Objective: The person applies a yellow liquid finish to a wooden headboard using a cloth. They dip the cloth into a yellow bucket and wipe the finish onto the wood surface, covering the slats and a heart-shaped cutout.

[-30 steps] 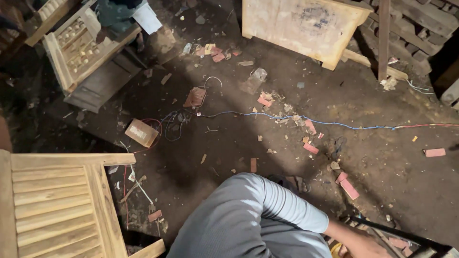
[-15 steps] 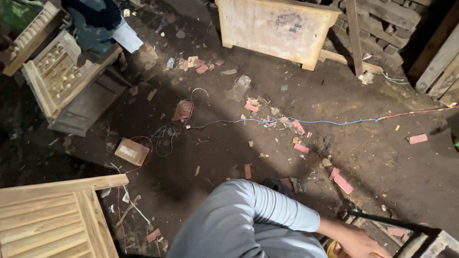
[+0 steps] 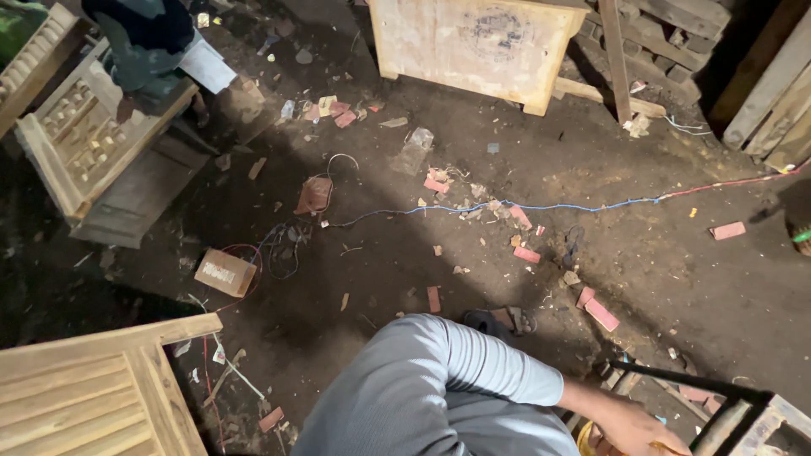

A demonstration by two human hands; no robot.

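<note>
My right arm in a grey ribbed sleeve [image 3: 439, 380] reaches from the bottom middle toward the lower right. My right hand [image 3: 629, 425] is low at the frame's bottom edge, beside a dark metal frame [image 3: 688, 382] and a yellow round object [image 3: 583, 439]. Its fingers curl near a small yellowish piece; whether they grip it is unclear. My left hand is out of view.
Dirt floor littered with red-brown chips [image 3: 601, 314] and scraps. A blue and red wire [image 3: 549, 207] crosses it. A small cardboard box [image 3: 224, 272] lies left. A slatted wooden panel [image 3: 84, 397] is at lower left, carved wooden furniture [image 3: 84, 143] upper left, a wooden cabinet [image 3: 473, 46] at top.
The view has tilted up, so the floor things sit lower in frame. My right hand stays at the lower right, reaching a little further along the metal frame.
</note>
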